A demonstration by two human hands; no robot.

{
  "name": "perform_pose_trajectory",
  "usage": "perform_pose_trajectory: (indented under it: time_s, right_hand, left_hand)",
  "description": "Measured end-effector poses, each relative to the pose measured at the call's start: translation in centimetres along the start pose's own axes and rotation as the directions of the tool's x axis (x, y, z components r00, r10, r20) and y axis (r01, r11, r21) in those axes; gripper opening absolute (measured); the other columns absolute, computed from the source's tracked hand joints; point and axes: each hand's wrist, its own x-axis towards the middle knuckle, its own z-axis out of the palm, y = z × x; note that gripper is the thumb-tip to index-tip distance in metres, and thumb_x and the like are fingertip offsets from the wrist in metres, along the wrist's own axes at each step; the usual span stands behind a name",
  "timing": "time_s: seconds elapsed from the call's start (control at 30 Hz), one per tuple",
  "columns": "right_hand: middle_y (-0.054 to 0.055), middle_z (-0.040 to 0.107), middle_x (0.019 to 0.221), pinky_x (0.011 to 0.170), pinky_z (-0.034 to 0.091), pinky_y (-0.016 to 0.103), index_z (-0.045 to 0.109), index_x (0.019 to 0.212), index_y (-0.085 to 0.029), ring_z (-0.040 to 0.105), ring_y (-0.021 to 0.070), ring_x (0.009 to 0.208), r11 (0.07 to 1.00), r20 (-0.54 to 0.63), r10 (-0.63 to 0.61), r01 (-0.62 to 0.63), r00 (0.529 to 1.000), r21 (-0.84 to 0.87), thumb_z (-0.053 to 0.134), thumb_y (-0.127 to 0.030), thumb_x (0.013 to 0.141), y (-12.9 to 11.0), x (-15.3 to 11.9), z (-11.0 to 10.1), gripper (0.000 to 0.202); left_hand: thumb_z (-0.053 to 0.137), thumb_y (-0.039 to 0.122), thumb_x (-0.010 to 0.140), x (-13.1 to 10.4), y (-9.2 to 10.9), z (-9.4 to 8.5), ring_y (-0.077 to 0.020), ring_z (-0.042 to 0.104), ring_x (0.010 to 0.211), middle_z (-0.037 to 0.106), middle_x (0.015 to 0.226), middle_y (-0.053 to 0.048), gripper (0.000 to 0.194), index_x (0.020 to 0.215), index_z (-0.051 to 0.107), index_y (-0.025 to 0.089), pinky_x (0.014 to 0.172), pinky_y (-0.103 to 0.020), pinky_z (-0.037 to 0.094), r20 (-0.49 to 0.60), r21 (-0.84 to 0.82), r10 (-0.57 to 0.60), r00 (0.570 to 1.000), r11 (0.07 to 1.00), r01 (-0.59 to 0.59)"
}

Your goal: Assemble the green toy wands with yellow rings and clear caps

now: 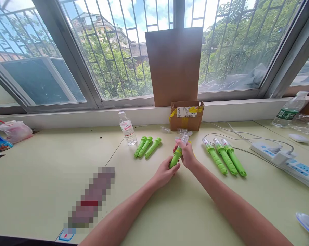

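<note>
Both my hands are on one green plastic stick with a clear tip (176, 160), held tilted above the table. My left hand (166, 172) wraps round its lower green end. My right hand (186, 153) grips the upper part, near the clear tip, and its fingers hide the joint. To the left lie several green sticks without clear tips (146, 147), side by side. On the right rest several green sticks with clear tips (224, 155), pointing away from me.
Beyond my hands stands an open cardboard box (186, 121), with clear plastic bits (183, 132) before it. A water bottle (128, 129) is at left-centre. Cables run to a white power strip (285, 159) on the right. A blurred patch (91, 198) covers something at left.
</note>
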Motion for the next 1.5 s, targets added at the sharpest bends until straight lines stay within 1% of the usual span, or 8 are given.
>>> perform_pose_trajectory:
  time_s: [0.1, 0.23, 0.33, 0.47, 0.77, 1.0, 1.3, 1.5]
  right_hand:
    - [-0.004, 0.056, 0.055, 0.042, 0.041, 0.025, 0.051, 0.085, -0.021, 0.053, 0.0139, 0.045, 0.992, 0.043, 0.081, -0.085, 0.996, 0.091, 0.058, -0.056, 0.072, -0.2, -0.3, -1.0, 0.039]
    - [-0.001, 0.062, 0.064, 0.055, 0.048, 0.030, 0.047, 0.111, -0.020, 0.061, 0.0180, 0.058, 0.998, 0.113, 0.033, -0.039, 0.993, 0.046, 0.053, -0.056, 0.078, -1.2, -1.9, -2.5, 0.050]
    - [-0.003, 0.061, 0.070, 0.058, 0.049, 0.029, 0.041, 0.122, -0.023, 0.061, 0.0158, 0.060, 0.993, -0.024, -0.090, 0.088, 0.996, -0.083, 0.062, -0.049, 0.076, -0.9, -3.4, -3.8, 0.057]
    - [-0.004, 0.057, 0.068, 0.052, 0.050, 0.027, 0.048, 0.109, -0.022, 0.059, 0.0148, 0.059, 0.975, -0.216, -0.177, 0.141, 0.960, -0.171, 0.067, -0.048, 0.071, 0.2, -4.5, -5.0, 0.050]
    - [0.001, 0.062, 0.061, 0.047, 0.050, 0.029, 0.054, 0.068, -0.019, 0.056, 0.0152, 0.051, 0.895, 0.001, -0.191, 0.175, 0.982, -0.411, 0.072, -0.049, 0.067, -1.5, -4.8, -6.0, 0.034]
    - [0.006, 0.069, 0.084, 0.054, 0.053, 0.032, 0.063, 0.085, -0.018, 0.063, 0.0193, 0.066, 0.863, 0.243, 0.024, 0.103, 0.970, -0.494, 0.073, -0.043, 0.065, -2.5, -4.2, -7.1, 0.034]
    - [0.002, 0.069, 0.083, 0.062, 0.049, 0.029, 0.066, 0.105, -0.026, 0.061, 0.0174, 0.066, 0.417, 0.508, -0.165, 0.526, 0.845, -0.741, 0.065, -0.038, 0.074, -0.9, -4.9, -7.4, 0.032]
    - [0.006, 0.069, 0.083, 0.063, 0.045, 0.029, 0.061, 0.112, -0.024, 0.061, 0.0185, 0.069, 0.028, 0.682, -0.216, 0.703, 0.699, -0.711, 0.057, -0.034, 0.083, -1.1, -4.7, -7.9, 0.031]
  left_hand:
    - [0.054, 0.045, 0.079, -0.1, 0.0, 0.0, -0.0099, 0.043, 0.051, 0.045, 0.059, 0.005, 0.028, 0.084, 0.051, 0.017, 0.050, -0.023, 0.035, 0.001, 0.026, -0.001, 1.000, 1.000, 0.001]
    - [0.056, 0.042, 0.079, -0.2, -0.2, 0.1, -0.0086, 0.041, 0.053, 0.047, 0.063, 0.005, 0.027, 0.091, 0.054, 0.018, 0.050, -0.021, 0.034, -0.001, 0.057, 0.064, 0.998, 0.996, -0.064]
    - [0.059, 0.042, 0.077, -0.1, -0.5, 0.1, -0.0075, 0.040, 0.050, 0.052, 0.066, 0.005, 0.036, 0.104, 0.053, 0.019, 0.047, -0.020, 0.033, 0.018, 0.032, 0.056, 0.998, 0.998, -0.056]
    - [0.066, 0.044, 0.070, 0.3, -0.9, -0.3, -0.0077, 0.043, 0.046, 0.053, 0.062, 0.005, 0.038, 0.097, 0.056, 0.019, 0.044, -0.020, 0.032, 0.019, 0.053, 0.020, 1.000, 0.998, -0.021]
    - [0.073, 0.051, 0.059, 0.7, -1.5, -2.3, -0.0103, 0.043, 0.057, 0.052, 0.061, 0.003, 0.038, 0.069, 0.061, 0.016, 0.053, -0.022, 0.032, -0.214, 0.249, 0.156, 0.964, 0.963, -0.101]
    - [0.070, 0.050, 0.066, 0.6, -1.5, -3.6, -0.0132, 0.046, 0.062, 0.057, 0.072, -0.002, 0.030, 0.073, 0.064, 0.021, 0.059, -0.024, 0.032, -0.218, 0.602, 0.415, 0.884, 0.770, -0.213]
    - [0.066, 0.053, 0.069, 0.3, -1.0, -5.0, -0.0160, 0.045, 0.062, 0.055, 0.065, -0.004, 0.030, 0.069, 0.064, 0.023, 0.059, -0.025, 0.029, -0.112, 0.573, 0.408, 0.906, 0.771, -0.277]
    - [0.068, 0.049, 0.070, 0.2, -1.2, -5.4, -0.0116, 0.039, 0.051, 0.053, 0.058, -0.001, 0.026, 0.071, 0.066, 0.023, 0.052, -0.024, 0.018, 0.048, 0.677, 0.409, 0.911, 0.657, -0.330]
